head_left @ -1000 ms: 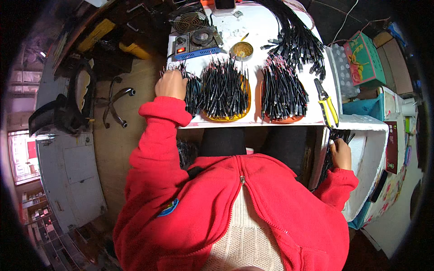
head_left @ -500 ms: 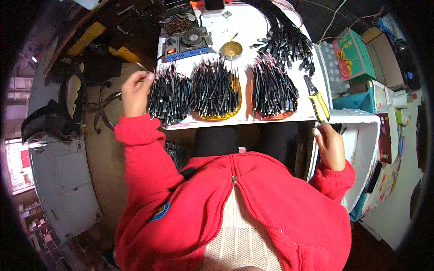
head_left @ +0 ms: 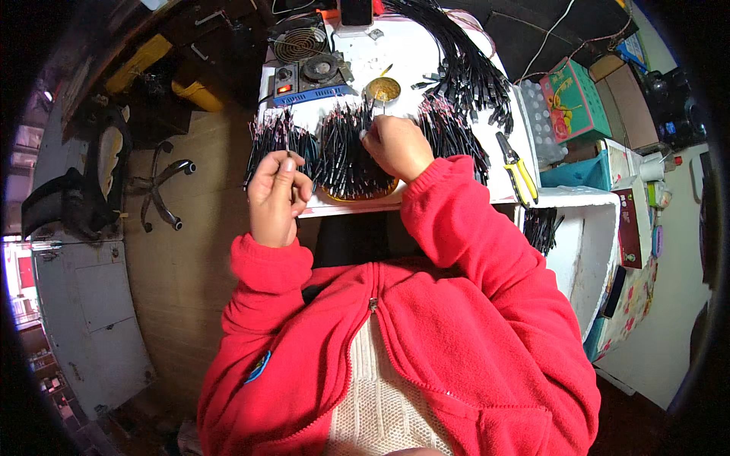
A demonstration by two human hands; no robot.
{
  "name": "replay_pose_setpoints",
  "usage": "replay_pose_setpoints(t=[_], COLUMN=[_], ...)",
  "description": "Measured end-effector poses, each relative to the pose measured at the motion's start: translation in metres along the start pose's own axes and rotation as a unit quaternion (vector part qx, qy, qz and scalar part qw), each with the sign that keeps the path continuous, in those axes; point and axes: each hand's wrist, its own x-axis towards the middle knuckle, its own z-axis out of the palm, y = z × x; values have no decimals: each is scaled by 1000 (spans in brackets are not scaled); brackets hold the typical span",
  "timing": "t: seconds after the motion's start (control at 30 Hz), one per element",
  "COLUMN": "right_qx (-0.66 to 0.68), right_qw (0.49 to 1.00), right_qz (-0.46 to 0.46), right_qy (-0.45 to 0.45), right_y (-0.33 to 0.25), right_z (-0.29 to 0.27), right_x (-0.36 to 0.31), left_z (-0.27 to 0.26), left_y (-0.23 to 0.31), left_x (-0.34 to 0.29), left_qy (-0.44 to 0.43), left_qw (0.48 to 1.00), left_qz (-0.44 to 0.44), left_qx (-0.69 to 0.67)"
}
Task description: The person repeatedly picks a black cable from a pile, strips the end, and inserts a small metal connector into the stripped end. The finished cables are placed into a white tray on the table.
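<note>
My left hand [head_left: 278, 196] is closed in a pinch at the front of the left bundle of short black cables [head_left: 262, 152]; a small dark cable end shows at its fingertips. My right hand [head_left: 401, 146] reaches over the middle bundle of cables [head_left: 346, 156], fingers pinched together, and what they hold is hidden. A thin dark strand stands just above that hand, close to the round tin [head_left: 382, 90]. The middle bundle rests in a yellow container [head_left: 365, 194]. Behind my right wrist lies a third bundle [head_left: 464, 144], partly covered by the sleeve.
Behind the bundles stands a blue device with a lit red switch and round hot plate [head_left: 319, 72]. Longer black cables [head_left: 471, 68] drape over the back right of the white table [head_left: 411, 53]. Yellow-handled wire strippers [head_left: 517, 171] lie at the right edge, above a white box [head_left: 582, 243].
My right hand has left the wire strippers at the right edge and moved to the middle bundle. My left hand has come right and nearer, in front of the left bundle.
</note>
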Motion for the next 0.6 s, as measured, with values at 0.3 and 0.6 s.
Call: replay_pose_setpoints(t=[0.3,0.6], right_qx=[26,369], right_qw=[998,929], right_qz=[59,6], right_qy=[-7,-24], right_y=[2,-31], right_z=[16,-38], right_x=[15,-76], left_z=[4,41], left_y=[-19,-8], left_x=[2,-6], left_qy=[-48,-39], left_qw=[999,990], left_qz=[1,-10], left_qx=[-11,-133])
